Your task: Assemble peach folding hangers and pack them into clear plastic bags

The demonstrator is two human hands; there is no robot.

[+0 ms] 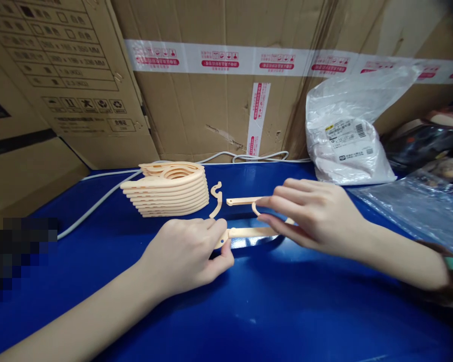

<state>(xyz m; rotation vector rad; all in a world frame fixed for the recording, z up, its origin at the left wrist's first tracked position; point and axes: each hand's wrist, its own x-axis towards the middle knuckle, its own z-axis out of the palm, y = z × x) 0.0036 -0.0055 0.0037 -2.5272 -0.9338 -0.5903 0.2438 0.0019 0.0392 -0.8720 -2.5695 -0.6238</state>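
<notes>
My left hand [191, 249] is closed, with thumb and forefinger pinching the jointed left end of a beige plastic folding hanger [251, 232] low over the blue table. My right hand [305, 208] reaches in from the right, its thumb and fingers closed around a beige hanger arm [241, 201]. The fingers hide much of that arm's right end. Between the hands and the stack lies a loose beige hanger hook [218, 201]. Left of it stands a neat stack of beige folded hangers [169, 193].
Large cardboard boxes [211, 105] wall off the back and left. A white plastic bag [347, 141] with a label stands at the back right, beside a clear plastic bag [419, 206]. A white cable [98, 203] runs along the rear of the blue table [249, 311].
</notes>
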